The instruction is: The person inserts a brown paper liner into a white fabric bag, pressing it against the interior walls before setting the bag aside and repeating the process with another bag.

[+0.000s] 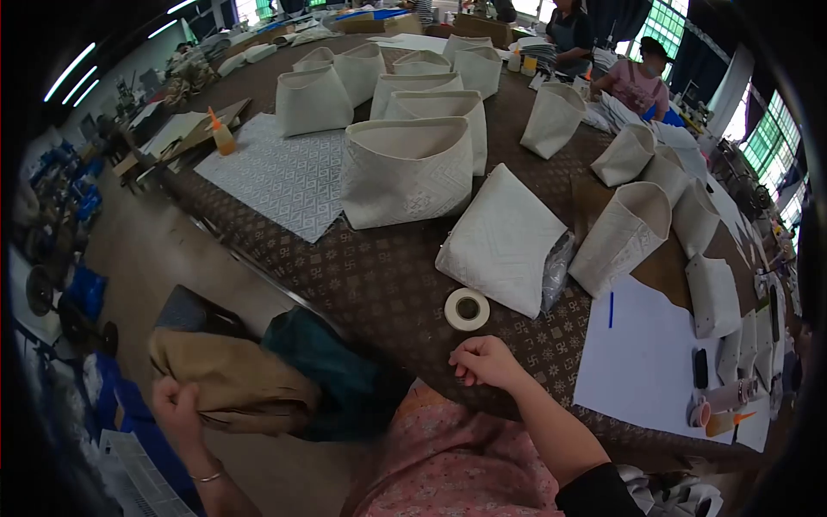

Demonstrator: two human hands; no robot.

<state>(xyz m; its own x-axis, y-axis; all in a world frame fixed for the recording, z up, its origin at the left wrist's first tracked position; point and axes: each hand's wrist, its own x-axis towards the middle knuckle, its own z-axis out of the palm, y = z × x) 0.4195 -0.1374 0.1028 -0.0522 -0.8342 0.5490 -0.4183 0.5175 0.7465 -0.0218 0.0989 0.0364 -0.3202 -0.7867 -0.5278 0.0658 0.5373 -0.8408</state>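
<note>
At the lower left my left hand (177,412) is closed on the edge of a tan cloth (237,379), bulky and slightly blurred. A dark teal cloth (323,370) lies against it, and a dark grey padded piece (198,312) shows behind. My right hand (484,362) is at the table's near edge with its fingers curled in and nothing visible in them. Just beyond it lies a roll of white tape (467,309). Farther back, a flattened white textured bag (504,241) lies on the brown patterned table (379,293), partly over clear plastic (557,271).
Several open white bags (409,172) stand across the table. A patterned sheet (280,168) and an orange-tipped glue bottle (221,133) are at left. White paper (637,366) with a blue pen (612,310) lies at right. A person (637,82) sits across the table.
</note>
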